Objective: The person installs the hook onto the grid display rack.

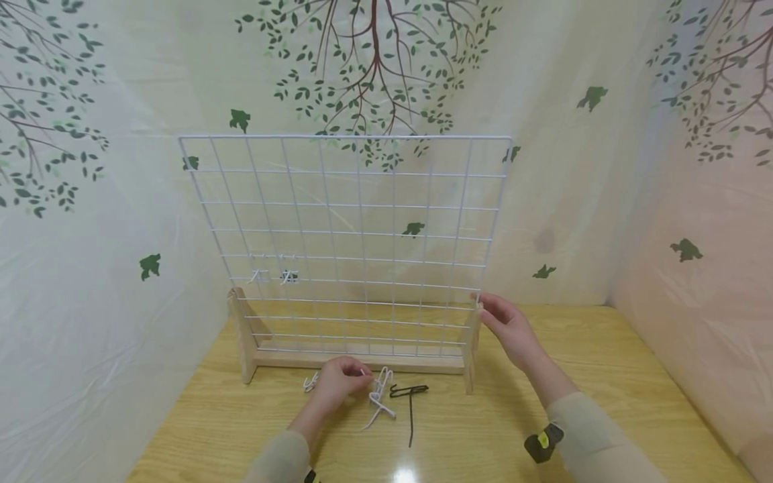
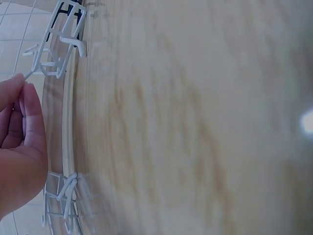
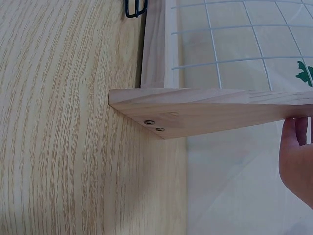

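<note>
White wire hook (image 2: pixel 72 40): pinching with left hand (image 1: pixel 339 384), gripping right upright (image 3: pixel 205 117) with right hand (image 1: pixel 511 333); may snag black hook (image 1: pixel 411 390) if dragged rightward.

The left hand (image 2: pixel 23 156) pinches a white wire hook (image 2: pixel 72 41), well apart from another white hook (image 2: pixel 73 181).

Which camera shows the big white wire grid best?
The head view: nearly the whole grid fits in. The left wrist view shows only bits at the picture's left edge; the right wrist view, just a part at upper right.
</note>
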Tool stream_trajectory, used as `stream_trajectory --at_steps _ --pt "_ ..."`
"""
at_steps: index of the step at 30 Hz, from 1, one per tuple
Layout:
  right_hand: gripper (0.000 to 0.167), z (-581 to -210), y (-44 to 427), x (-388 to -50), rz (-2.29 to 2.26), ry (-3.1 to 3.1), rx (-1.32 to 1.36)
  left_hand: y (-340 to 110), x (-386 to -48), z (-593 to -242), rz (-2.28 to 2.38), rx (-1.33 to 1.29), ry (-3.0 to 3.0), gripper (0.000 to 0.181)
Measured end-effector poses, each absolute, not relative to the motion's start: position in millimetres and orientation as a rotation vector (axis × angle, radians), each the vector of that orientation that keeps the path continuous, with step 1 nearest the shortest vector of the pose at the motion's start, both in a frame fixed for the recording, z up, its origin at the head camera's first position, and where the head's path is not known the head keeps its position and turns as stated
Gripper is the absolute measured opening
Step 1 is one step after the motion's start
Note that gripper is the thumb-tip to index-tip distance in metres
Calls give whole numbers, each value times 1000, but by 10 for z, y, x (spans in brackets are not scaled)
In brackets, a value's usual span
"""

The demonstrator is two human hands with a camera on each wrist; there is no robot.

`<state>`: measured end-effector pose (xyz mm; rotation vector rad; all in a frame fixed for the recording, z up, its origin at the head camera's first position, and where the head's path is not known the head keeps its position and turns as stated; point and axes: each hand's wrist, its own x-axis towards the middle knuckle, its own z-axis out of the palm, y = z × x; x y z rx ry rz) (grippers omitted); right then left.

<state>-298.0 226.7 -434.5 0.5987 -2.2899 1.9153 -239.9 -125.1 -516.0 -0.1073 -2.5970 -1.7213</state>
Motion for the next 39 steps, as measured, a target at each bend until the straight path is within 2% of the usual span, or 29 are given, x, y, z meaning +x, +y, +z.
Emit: stream_trajectory --at_steps 23,39 --pt "40 -4363 2280 -2977 1915 -2277 615 -1172 -2449 -5266 -1831 -133 -2553 17" --pt "41 -4357 2273 -2979 1968 -2249 624 -1112 -2406 -5130 -1922 -135 -2498 14"
